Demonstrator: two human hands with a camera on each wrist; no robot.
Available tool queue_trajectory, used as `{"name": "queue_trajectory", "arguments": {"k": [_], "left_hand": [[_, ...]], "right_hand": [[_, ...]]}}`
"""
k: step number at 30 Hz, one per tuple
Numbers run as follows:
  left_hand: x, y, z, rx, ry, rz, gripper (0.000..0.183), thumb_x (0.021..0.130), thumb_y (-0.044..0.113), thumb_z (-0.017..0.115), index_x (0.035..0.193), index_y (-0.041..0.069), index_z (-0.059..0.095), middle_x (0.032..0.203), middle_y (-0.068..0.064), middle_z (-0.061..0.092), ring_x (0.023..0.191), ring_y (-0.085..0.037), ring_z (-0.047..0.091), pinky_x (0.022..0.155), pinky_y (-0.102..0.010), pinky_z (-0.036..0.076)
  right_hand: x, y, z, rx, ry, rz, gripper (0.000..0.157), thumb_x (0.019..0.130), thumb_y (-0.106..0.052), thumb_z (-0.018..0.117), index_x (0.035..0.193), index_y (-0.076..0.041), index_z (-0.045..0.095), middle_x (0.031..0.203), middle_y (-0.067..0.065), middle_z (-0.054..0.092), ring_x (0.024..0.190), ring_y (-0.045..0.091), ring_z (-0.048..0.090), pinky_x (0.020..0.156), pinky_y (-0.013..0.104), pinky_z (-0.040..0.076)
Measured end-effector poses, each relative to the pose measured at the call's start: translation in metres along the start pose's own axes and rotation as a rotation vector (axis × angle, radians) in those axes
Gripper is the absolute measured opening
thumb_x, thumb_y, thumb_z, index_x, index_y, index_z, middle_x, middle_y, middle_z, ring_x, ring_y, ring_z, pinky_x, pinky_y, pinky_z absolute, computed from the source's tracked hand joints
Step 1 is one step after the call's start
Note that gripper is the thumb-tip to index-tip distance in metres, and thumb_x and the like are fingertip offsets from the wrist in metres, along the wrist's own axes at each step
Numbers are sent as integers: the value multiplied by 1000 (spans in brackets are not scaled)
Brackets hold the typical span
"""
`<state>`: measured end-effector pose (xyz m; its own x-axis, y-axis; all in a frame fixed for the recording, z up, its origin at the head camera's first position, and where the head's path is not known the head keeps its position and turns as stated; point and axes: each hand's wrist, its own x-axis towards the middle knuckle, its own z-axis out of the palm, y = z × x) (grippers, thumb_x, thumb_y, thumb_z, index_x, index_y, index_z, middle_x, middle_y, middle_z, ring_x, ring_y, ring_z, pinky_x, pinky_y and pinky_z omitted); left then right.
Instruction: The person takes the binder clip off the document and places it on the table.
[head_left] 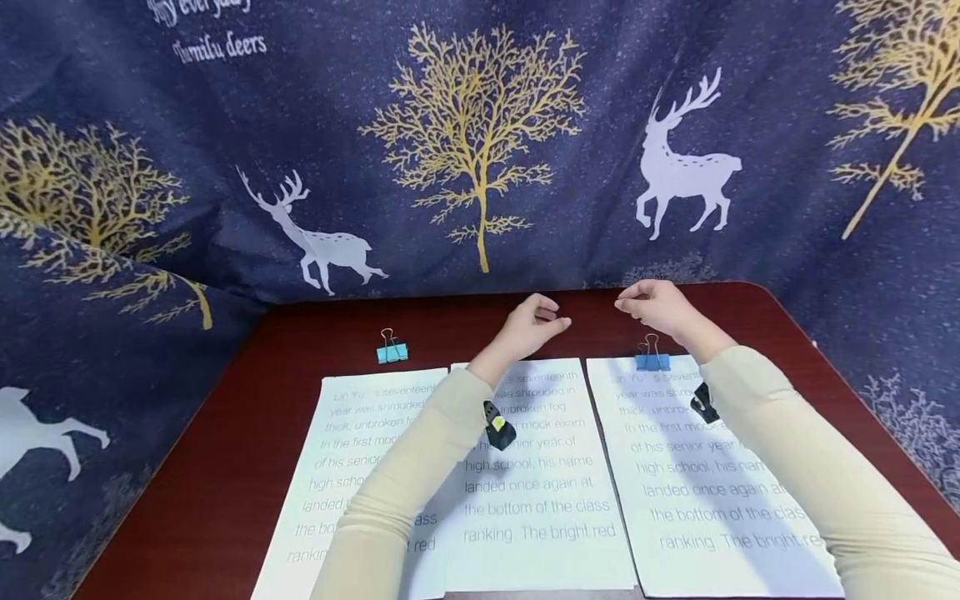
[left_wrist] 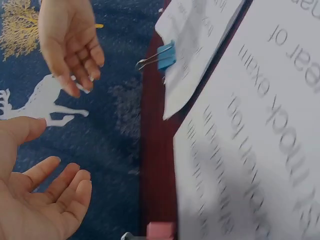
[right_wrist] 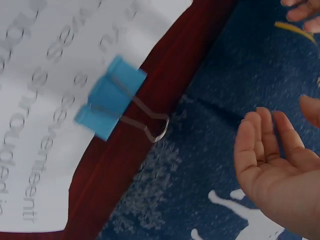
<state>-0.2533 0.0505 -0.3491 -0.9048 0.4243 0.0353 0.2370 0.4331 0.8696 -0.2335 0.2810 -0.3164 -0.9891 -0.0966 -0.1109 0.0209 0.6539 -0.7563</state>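
Observation:
My left hand point(head_left: 531, 325) hovers past the top of the middle printed sheet point(head_left: 532, 475), fingers loosely curved and holding nothing. Across a gap, my right hand point(head_left: 658, 308) hangs over the far table edge, also empty, its fingers bent toward the thumb. Below the right hand, a blue binder clip point(head_left: 652, 362) grips the top edge of the right sheet point(head_left: 720, 517); the right wrist view shows its wire handles point(right_wrist: 159, 131) pointing off the paper. In the left wrist view, a pink block with a wire loop point(left_wrist: 161, 230) is partly cut off.
A teal binder clip point(head_left: 392, 352) stands on the dark red table point(head_left: 187, 500) beyond the left sheet point(head_left: 300, 517), which my left sleeve partly covers. Behind the table hangs a blue cloth point(head_left: 315, 108) with deer and trees. Each sleeve carries a black wrist camera point(head_left: 498, 427).

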Motion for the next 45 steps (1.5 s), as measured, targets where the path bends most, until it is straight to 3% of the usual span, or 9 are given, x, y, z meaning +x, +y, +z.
{"name": "queue_trajectory", "arguments": {"k": [8, 12, 18, 25, 33, 37, 45], "left_hand": [[-6, -14, 49, 17, -20, -31, 35, 85, 27, 64, 110, 4, 56, 107, -12, 63, 97, -20, 59, 78, -21, 47], [-7, -17, 64, 55, -42, -54, 34, 85, 29, 63, 108, 5, 57, 105, -10, 63, 95, -18, 58, 78, -22, 46], [-6, -24, 69, 107, -107, -72, 36, 87, 31, 61, 111, 5, 56, 105, -10, 61, 95, -19, 58, 78, -25, 47], [-7, -35, 73, 69, -130, -119, 37, 87, 29, 61, 113, 3, 54, 103, -10, 61, 92, -17, 58, 76, -24, 47], [-2, -28, 79, 61, -168, -113, 36, 87, 28, 62, 112, 4, 53, 104, -10, 61, 92, -17, 57, 76, -24, 48], [2, -27, 79, 59, -140, -132, 35, 86, 27, 63, 112, 5, 53, 105, -10, 61, 94, -17, 58, 76, -23, 48], [10, -29, 82, -100, -49, -149, 33, 86, 14, 63, 113, 0, 51, 101, -15, 65, 91, -22, 65, 75, -23, 52]], "right_hand": [[4, 28, -3, -5, -28, 54, 44, 95, -29, 46, 122, 5, 50, 125, 28, 49, 108, 36, 48, 94, 48, 43], [2, 38, -8, -65, -28, 72, 46, 94, -30, 48, 121, 7, 50, 125, 29, 48, 109, 40, 48, 93, 51, 43], [4, 53, -11, -179, -58, 93, 50, 92, -29, 52, 120, 12, 48, 125, 33, 46, 116, 47, 43, 94, 55, 39], [2, 76, -6, -113, -199, 169, 56, 93, -31, 50, 126, 13, 40, 127, 34, 43, 114, 48, 45, 92, 54, 44], [2, 79, 0, -170, -210, 146, 56, 92, -31, 53, 124, 13, 44, 124, 32, 47, 108, 42, 51, 84, 47, 50], [6, 76, 2, -200, -195, 98, 53, 90, -29, 55, 121, 13, 47, 119, 31, 51, 102, 36, 54, 80, 43, 51], [13, 78, 3, -222, -131, 70, 45, 89, -24, 57, 117, 11, 52, 116, 30, 54, 94, 31, 58, 78, 41, 50]]}}
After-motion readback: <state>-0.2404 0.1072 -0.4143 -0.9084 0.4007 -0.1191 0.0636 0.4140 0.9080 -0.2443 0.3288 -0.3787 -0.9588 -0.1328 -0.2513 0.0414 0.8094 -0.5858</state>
